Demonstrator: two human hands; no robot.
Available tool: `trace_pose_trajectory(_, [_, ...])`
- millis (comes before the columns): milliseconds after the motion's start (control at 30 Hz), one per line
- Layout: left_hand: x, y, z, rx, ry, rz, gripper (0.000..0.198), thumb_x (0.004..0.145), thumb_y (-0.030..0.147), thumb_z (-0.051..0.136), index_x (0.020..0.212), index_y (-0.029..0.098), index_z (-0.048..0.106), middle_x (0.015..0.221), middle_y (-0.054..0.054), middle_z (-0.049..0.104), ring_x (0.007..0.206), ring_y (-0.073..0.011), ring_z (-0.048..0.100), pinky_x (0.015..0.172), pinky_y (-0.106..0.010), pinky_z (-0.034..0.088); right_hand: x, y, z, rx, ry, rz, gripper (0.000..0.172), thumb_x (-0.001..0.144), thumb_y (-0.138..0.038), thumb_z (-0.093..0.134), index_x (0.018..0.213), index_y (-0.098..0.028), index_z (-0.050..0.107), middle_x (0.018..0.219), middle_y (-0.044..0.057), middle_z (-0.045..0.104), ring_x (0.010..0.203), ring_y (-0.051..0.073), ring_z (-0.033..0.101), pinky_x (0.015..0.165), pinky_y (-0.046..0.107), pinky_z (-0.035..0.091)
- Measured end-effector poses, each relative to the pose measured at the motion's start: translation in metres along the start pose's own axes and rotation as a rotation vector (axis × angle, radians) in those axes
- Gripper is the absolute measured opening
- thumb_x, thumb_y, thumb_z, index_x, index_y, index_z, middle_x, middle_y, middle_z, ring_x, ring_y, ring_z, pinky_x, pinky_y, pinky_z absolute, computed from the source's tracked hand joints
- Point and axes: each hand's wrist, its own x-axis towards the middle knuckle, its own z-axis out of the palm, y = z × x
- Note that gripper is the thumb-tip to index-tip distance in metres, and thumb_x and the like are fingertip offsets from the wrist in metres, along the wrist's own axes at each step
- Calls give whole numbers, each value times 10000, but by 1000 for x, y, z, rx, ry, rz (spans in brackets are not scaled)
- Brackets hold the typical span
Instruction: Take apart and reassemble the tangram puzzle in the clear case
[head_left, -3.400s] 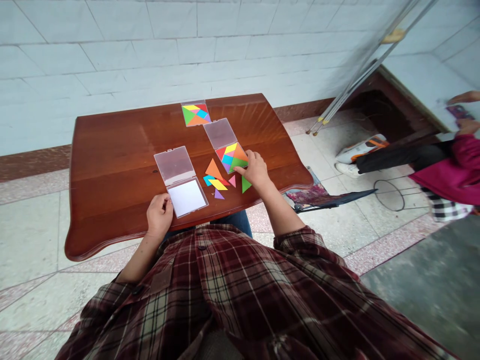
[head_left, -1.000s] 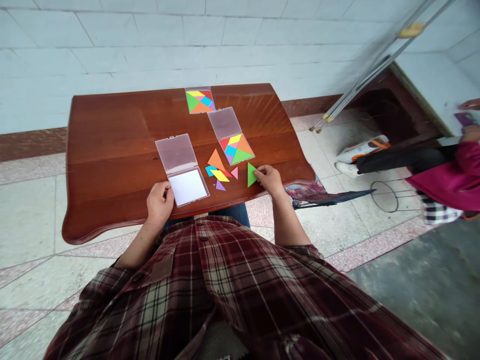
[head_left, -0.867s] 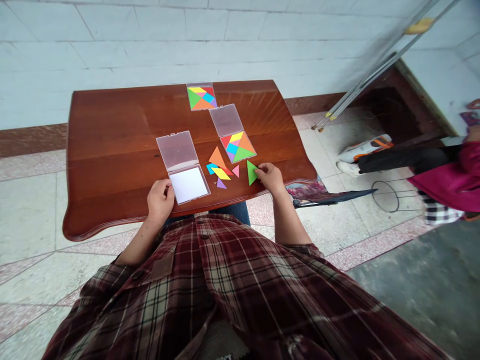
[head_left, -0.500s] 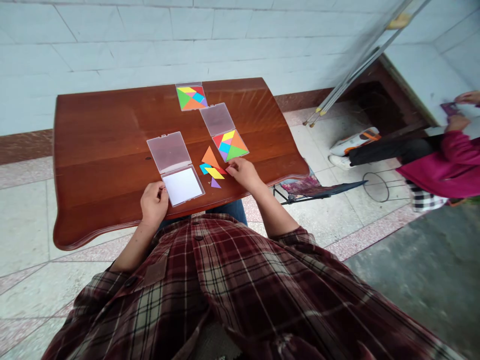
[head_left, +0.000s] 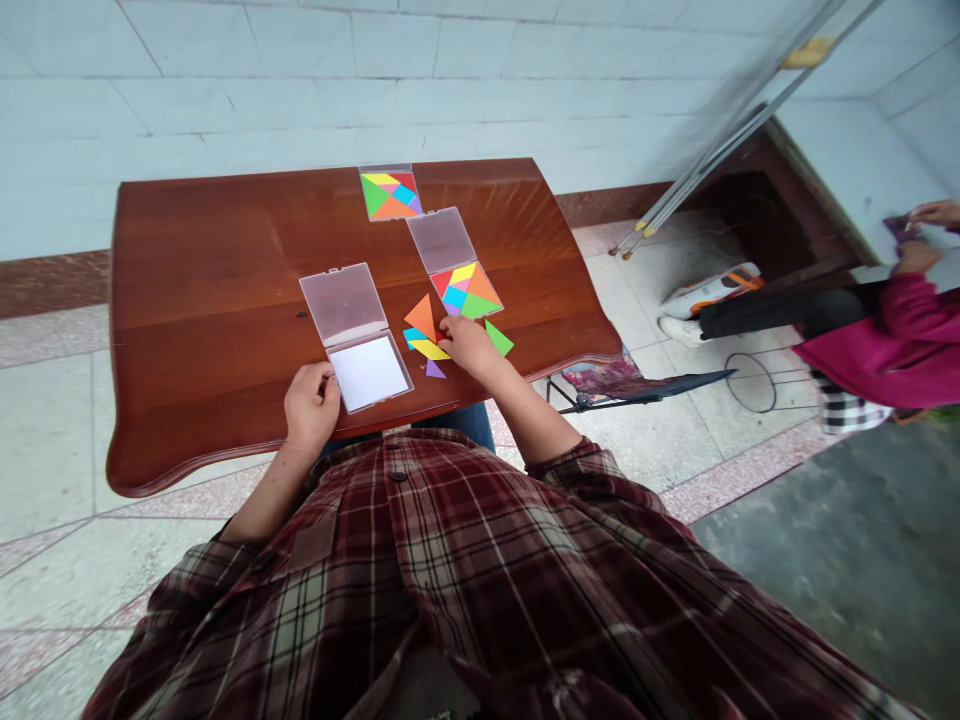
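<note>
My left hand [head_left: 311, 405] is closed at the left edge of an open clear plastic case [head_left: 346, 303], its thumb and fingertips pinching the rim. A white sheet [head_left: 369, 371] lies in the case's near half. To the right, my right hand [head_left: 468, 345] bends over loose tangram pieces, fingers closed on a red piece [head_left: 440, 337] that they mostly hide. Beside those fingertips lie an orange triangle [head_left: 421, 317], a blue piece [head_left: 409, 338], a yellow parallelogram [head_left: 430, 350] and a small purple triangle [head_left: 435, 370]. A green triangle [head_left: 499, 339] rests right of my right wrist.
A second open case holds a filled tangram [head_left: 474, 298], and another filled tangram case [head_left: 390, 196] lies at the table's back edge. The wooden table [head_left: 210, 300] stands by a tiled wall. Crutches [head_left: 705, 160], a folding chair [head_left: 611, 385] and a seated person [head_left: 885, 310] are to the right.
My right hand has moved left over the loose pieces, covering most of the red one. The green triangle now shows to its right. My left hand stays at the case edge.
</note>
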Motion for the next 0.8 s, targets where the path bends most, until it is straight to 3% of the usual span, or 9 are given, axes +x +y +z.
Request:
trace_pose_trajectory(200, [-1,0,1,-14,2,18,130,819,212,478,857,190,601,826,-26,603,780,-163,555,759,-278,442,-2,-9,-2,-55,-25,-11,316,821,-306,664,1092,-161,589,1098,112,664,941,227,633,758,299,450])
trace_pose_trajectory(467, [-2,-2,2,-11,-3,8,137,823,213,477,861,191,606,809,-22,591,772,-164,551,733,-276,436,-1,-13,-7,-22,-51,30,416,751,-289,732,1102,-141,565,1103,130,659,953,237,622,752,305,442])
trace_pose_trajectory(667, [-3,-1,2,-18,-10,8,128,824,204,481,854,190,604,816,-24,593,779,-165,547,746,-282,436,-3,5,-13,127,-86,59,118,753,-252,672,801,-171,602,800,49,661,740,174,590,663,273,403])
trace_pose_trajectory(800, [-3,-1,2,-19,-9,5,125,824,196,484,860,192,604,819,-25,594,779,-166,549,755,-284,441,-5,18,-10,381,-18,-14,91,756,-260,617,780,-176,591,664,-7,607,650,140,548,624,259,398])
